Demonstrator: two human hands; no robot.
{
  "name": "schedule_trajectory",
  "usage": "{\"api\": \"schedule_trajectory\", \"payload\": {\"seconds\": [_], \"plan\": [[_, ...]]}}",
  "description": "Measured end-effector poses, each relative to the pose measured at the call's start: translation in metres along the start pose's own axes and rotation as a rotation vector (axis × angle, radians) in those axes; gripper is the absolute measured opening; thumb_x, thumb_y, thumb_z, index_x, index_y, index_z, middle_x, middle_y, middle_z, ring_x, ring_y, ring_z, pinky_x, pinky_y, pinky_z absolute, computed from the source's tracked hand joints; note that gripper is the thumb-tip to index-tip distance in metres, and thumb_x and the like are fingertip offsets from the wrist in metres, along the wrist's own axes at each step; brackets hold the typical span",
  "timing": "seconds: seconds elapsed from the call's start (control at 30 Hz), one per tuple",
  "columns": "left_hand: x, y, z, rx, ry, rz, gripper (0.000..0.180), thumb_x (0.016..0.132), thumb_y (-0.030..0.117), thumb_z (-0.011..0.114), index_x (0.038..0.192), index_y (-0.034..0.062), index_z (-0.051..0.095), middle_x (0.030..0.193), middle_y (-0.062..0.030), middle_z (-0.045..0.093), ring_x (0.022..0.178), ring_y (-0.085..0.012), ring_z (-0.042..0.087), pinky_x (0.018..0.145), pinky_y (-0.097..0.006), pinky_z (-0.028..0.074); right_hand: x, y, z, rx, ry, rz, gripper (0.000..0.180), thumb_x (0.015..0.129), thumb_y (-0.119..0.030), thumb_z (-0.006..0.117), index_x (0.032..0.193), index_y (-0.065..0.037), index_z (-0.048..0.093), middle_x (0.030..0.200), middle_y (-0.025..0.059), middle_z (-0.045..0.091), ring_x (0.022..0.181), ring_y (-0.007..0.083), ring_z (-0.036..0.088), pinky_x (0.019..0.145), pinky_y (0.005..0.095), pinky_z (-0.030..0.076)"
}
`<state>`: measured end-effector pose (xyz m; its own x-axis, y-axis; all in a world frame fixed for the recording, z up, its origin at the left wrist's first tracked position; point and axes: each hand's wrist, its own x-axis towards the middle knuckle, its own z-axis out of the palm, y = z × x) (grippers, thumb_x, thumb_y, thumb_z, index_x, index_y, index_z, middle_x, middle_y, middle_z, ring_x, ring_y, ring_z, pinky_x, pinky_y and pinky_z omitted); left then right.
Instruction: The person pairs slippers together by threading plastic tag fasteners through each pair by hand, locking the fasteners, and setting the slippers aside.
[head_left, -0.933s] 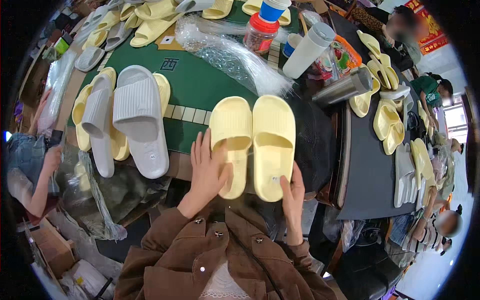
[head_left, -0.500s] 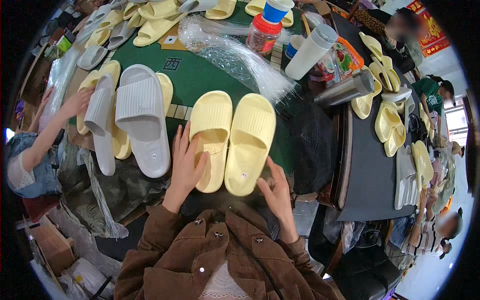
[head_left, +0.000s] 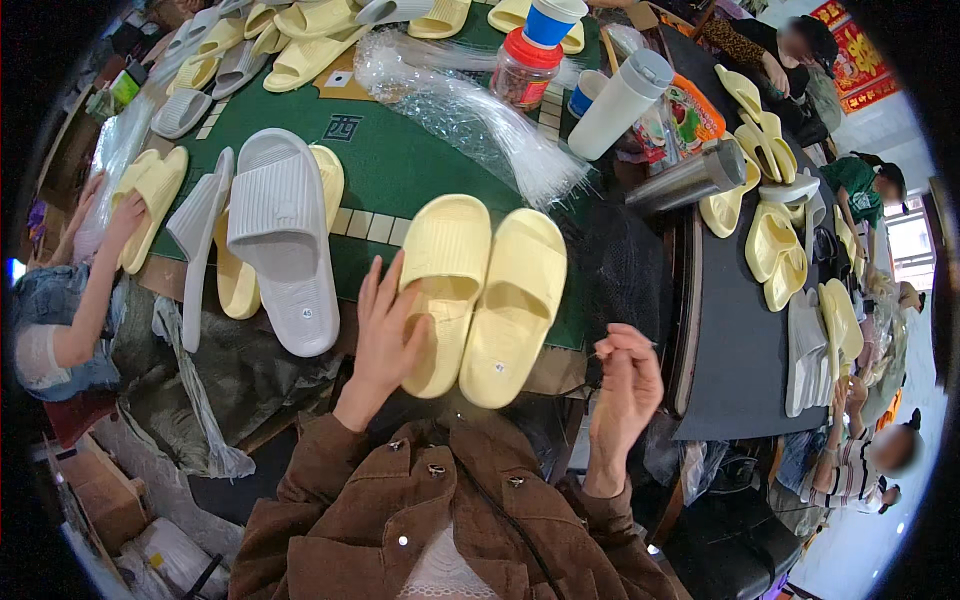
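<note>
A pair of yellow slippers [head_left: 515,320] lies side by side in front of me, joined by what looks like a thin clear loop between the straps. My left hand [head_left: 388,325] grips the left slipper by its outer side, thumb over the footbed and fingers along the edge. Off to the right of the pair, my right hand [head_left: 627,385] is raised with its fingertips pinched together; what they hold, if anything, is too small to name. Left of my left hand, a large grey slipper [head_left: 285,250] rests on another yellow slipper [head_left: 328,180], beside a second grey slipper [head_left: 203,235] standing on edge.
Loose clear plastic strands [head_left: 480,120] spread over the green table mat [head_left: 270,115]. Beyond them stand a red-lidded jar [head_left: 525,70], paper cup [head_left: 550,22], white bottle [head_left: 622,105] and steel flask [head_left: 690,178]. At left, a co-worker's hand [head_left: 128,212] holds yellow slippers [head_left: 155,215].
My right hand has left the right slipper and moved right, its fingers now pinched. The yellow pair has shifted slightly right with my left hand. The co-worker has pulled yellow slippers left.
</note>
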<state>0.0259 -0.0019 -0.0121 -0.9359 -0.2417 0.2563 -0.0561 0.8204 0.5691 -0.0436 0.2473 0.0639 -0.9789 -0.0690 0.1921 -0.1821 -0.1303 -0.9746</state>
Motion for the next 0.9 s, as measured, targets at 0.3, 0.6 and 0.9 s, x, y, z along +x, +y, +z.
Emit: {"api": "schedule_trajectory", "payload": {"seconds": [0.3,0.6,0.9], "plan": [[-0.006,0.008,0.007,-0.04,-0.016,0.019,0.043,0.083,0.016,0.06,0.123,0.0018,0.052,0.149,-0.0201,0.02,0.136,-0.0438,0.017,0.109,-0.052,0.019,0.018,-0.134,0.013,1.004,-0.223,-0.981,0.009,0.08,-0.007,0.069,0.087,-0.014,0.067,0.118,-0.0012,0.054,0.12,0.0126,0.044,0.09,0.0302,0.046],[-0.004,0.014,0.005,-0.047,0.004,0.024,0.042,0.083,0.011,0.059,0.124,0.0035,0.052,0.147,-0.0194,0.024,0.135,-0.0416,0.022,0.108,-0.05,0.023,-0.006,0.045,0.033,0.585,-0.258,0.258,0.007,0.093,-0.011,0.052,0.095,-0.01,0.059,0.123,0.0131,0.054,0.117,0.0253,0.05,0.096,0.0372,0.044],[-0.006,0.046,-0.007,-0.478,0.147,-0.02,0.039,0.085,0.004,0.055,0.123,-0.0012,0.049,0.11,-0.0171,0.055,0.086,-0.0287,0.057,0.078,-0.035,0.047,-0.041,0.066,0.034,0.627,-0.227,0.507,0.013,0.099,-0.014,0.045,0.103,-0.008,0.055,0.114,0.0109,0.058,0.11,0.0249,0.056,0.089,0.0341,0.047]]}}
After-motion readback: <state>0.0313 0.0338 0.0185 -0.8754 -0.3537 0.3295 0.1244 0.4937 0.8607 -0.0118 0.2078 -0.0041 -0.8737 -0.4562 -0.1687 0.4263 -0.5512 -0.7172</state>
